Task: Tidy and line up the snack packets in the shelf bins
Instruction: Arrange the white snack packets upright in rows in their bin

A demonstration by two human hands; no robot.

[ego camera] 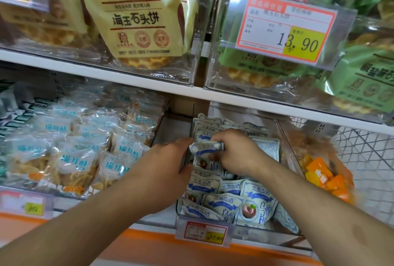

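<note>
A clear shelf bin (pixel 285 137) on the lower shelf holds several white-and-blue snack packets (pixel 251 203). Some stand in a row at the back, others lie jumbled at the front. My right hand (pixel 236 150) reaches into the bin's middle and pinches one white-and-blue packet (pixel 205 148) by its top edge. My left hand (pixel 166 161) is at the bin's left wall, its fingers curled in against the same packet and the ones below it; its fingertips are hidden.
Left of it, a bin (pixel 64 154) is full of clear packets with blue labels. To the right sit orange packets (pixel 326 178) and a white wire basket (pixel 371 150). Above, clear bins hold yellow (pixel 145 20) and green (pixel 366 80) waffle packets. Price tags (pixel 205 232) line the shelf front.
</note>
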